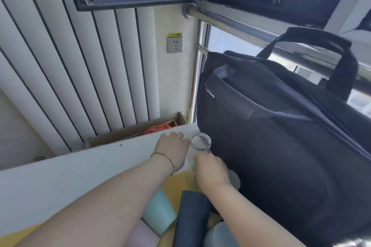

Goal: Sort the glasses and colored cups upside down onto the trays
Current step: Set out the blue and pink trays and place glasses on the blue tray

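A clear glass (200, 143) stands on the far corner of the white table (80, 166), just beside the black laptop bag (281, 146), and it seems to have its mouth up. I judge it light but stiff, smooth and easy to break, so one should hold it around the side wall, not by the thin rim. The left hand (173, 150) lies knuckles up beside it, fingers together and bent. Their tips are hidden, so I cannot tell if they touch the glass. The right hand (210, 169) has its fingers curled around what looks like a second glass (193, 165), mostly covered. Below, the teal cup (158, 211), the dark blue cup (192, 218) and the yellow tray (172, 184) are blurred and partly cut off.
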